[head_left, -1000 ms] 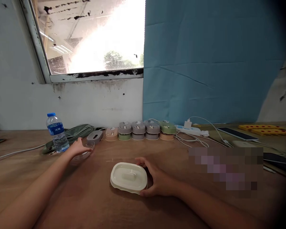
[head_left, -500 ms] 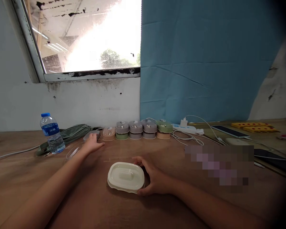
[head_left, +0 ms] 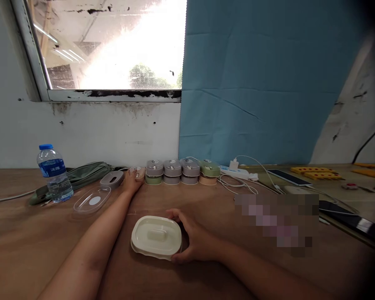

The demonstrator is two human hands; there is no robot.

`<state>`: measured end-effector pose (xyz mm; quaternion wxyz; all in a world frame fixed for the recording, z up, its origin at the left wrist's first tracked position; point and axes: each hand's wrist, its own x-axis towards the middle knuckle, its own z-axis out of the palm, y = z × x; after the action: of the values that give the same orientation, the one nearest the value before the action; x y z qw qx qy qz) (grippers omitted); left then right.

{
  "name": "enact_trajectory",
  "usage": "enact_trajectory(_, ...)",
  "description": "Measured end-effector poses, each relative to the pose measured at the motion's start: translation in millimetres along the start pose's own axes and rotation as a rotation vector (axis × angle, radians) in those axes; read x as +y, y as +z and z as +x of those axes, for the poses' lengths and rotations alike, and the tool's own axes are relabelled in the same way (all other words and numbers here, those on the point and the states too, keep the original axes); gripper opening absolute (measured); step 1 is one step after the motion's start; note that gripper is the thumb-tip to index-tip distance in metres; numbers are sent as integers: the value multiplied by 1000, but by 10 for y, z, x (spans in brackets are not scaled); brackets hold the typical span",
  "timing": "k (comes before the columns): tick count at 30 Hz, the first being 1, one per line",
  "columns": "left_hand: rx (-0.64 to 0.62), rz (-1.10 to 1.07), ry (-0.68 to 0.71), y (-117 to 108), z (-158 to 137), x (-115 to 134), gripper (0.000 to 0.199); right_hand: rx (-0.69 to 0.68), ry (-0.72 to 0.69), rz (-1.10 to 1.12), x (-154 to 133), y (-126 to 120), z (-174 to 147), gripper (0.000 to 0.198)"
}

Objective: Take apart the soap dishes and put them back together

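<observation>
A cream plastic box (head_left: 156,235) with a raised oblong bump on top rests on the table in front of me. My right hand (head_left: 195,239) spans its right end, thumb at the near corner and fingers at the far corner. Farther back, my left hand (head_left: 131,180) is at a small pink lidded box (head_left: 139,172), fingers and thumb about its left and near sides; part of the box is hidden. Just left of that hand lies a grey-mauve box piece with a dark slot (head_left: 112,179). A clear lid with a white round sticker (head_left: 86,201) lies nearer.
Several stacked grey and green lidded boxes (head_left: 172,168) line the wall. A water bottle (head_left: 54,175) and a green pouch (head_left: 89,174) stand left. Rightward are a power strip (head_left: 236,172) with cables, phones (head_left: 289,177), yellow pieces (head_left: 315,171) and a blurred patch.
My left hand has moved right, from the grey-mauve piece to the pink box, uncovering that piece and the clear lid. My right hand stays at the cream box. The view has shifted slightly.
</observation>
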<state>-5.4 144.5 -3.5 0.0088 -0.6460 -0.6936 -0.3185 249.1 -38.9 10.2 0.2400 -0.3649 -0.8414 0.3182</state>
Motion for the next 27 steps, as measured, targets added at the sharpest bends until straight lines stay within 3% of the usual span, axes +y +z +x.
enact_trajectory(5,34,-42,-17,-113,-161,-37,68,42,-28,9,35,16,1,88)
enact_trajectory(9,112,-130,-41,-390,-463,-51,68,99,-148,-1,62,23,27,63)
enact_trajectory(12,113,-262,-57,-618,-724,-43,65,234,-244,4,55,18,33,49)
enact_trajectory(16,-27,-330,9,-806,-1030,-11,65,458,-355,-10,11,15,1,46)
enact_trajectory(19,-140,-342,126,-840,-1225,62,67,620,-324,66,-8,34,-18,41)
enact_trajectory(22,-232,-409,230,-819,-1409,217,66,694,-229,143,17,51,0,29)
enact_trajectory(27,-278,-482,365,-739,-1676,625,66,810,-144,60,82,-6,67,26)
